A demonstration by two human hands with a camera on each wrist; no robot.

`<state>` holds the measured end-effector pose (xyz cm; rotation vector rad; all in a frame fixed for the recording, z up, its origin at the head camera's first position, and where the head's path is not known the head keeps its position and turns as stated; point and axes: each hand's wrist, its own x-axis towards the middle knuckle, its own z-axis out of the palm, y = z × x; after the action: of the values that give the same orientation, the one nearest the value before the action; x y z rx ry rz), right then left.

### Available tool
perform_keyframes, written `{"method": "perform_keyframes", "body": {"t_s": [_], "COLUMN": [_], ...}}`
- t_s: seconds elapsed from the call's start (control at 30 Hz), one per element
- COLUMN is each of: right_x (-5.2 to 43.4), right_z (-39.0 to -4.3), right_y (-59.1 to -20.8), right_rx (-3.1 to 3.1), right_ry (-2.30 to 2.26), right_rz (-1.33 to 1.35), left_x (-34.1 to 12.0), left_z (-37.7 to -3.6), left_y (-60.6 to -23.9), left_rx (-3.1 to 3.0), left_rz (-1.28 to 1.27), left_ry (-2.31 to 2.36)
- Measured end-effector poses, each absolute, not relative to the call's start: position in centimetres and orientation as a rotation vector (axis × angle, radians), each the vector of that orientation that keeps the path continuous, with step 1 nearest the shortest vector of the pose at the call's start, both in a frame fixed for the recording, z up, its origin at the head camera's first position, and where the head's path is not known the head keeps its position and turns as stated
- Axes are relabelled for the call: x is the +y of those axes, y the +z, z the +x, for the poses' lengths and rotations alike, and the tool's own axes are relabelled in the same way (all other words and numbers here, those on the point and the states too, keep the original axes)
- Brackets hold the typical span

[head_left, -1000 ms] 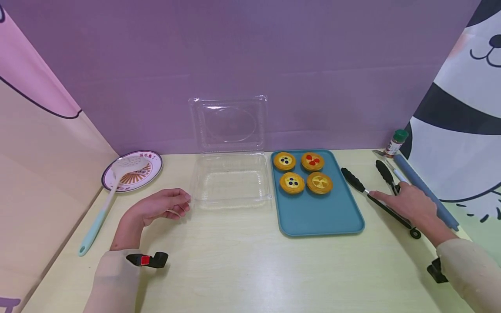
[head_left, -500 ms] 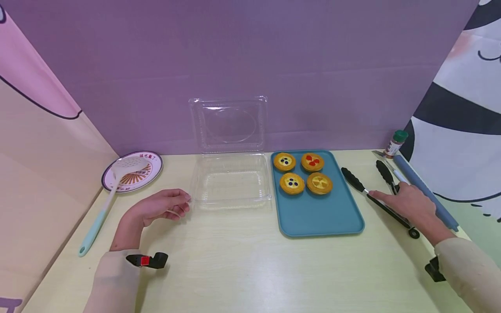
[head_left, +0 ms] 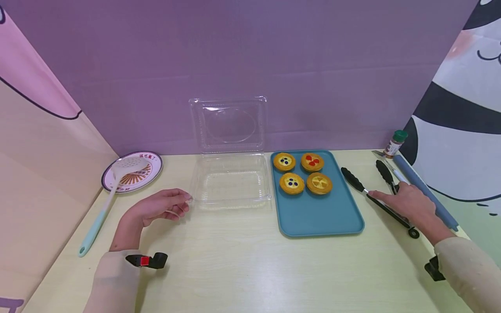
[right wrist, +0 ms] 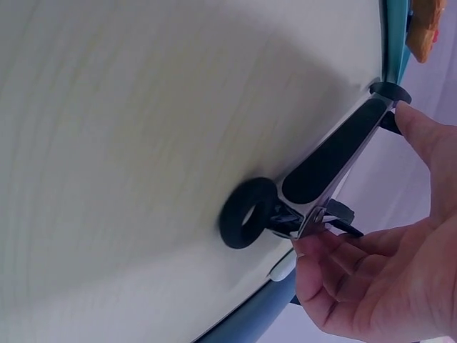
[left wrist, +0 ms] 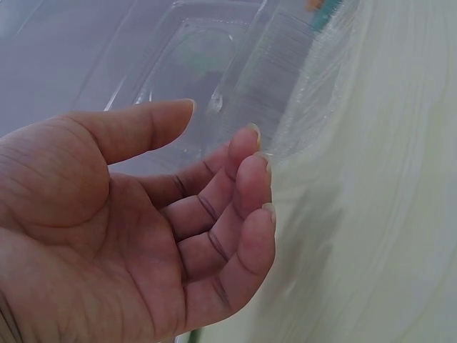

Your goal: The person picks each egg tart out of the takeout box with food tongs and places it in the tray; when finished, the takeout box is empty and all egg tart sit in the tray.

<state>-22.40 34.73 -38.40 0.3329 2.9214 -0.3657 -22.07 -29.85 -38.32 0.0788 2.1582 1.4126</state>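
Observation:
My left hand [head_left: 162, 206] hovers by the near left corner of an open clear plastic clamshell box [head_left: 232, 182]. In the left wrist view its fingers [left wrist: 235, 250] are loosely bent, and the palm holds nothing. At the right, my right hand [head_left: 411, 203] spans a pair of black-and-metal tongs [head_left: 354, 179] lying spread on the table. The right wrist view has the thumb on one arm of the tongs [right wrist: 335, 153] and the fingers curled at the other side; part of that arm is hidden. Between box and tongs, several egg tarts [head_left: 292, 183] sit on a blue tray [head_left: 321, 219].
A patterned plate [head_left: 156, 174] at the left bears the head of a slotted skimmer [head_left: 94, 232] with a pale green handle. Along the right edge lie a blue stick [head_left: 426, 193] and a slim white-handled tool [head_left: 398, 174]. A green-capped jar [head_left: 395, 144] stands behind them.

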Motion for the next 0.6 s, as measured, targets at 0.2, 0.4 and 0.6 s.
{"method": "perform_keyframes", "body": {"t_s": [0.2,0.4,0.6], "right_x": [34.6,34.8,35.1], "right_z": [-22.4,-22.7,-22.8], "right_y": [-38.3,-38.4,-37.4], "right_rx": [2.902,2.892,2.848], "right_ry": [-0.379,-0.378,-0.346], "right_rz": [0.340,0.316,0.259], "left_x": [-30.4,-31.9,-33.5], "left_z": [-21.9,-22.1,-21.6], "left_y": [-38.0,-37.5,-36.3], "left_rx": [2.205,2.292,2.382], "left_rz": [0.058,-0.009,0.060], "left_ry": [1.405,1.405,1.492]}}
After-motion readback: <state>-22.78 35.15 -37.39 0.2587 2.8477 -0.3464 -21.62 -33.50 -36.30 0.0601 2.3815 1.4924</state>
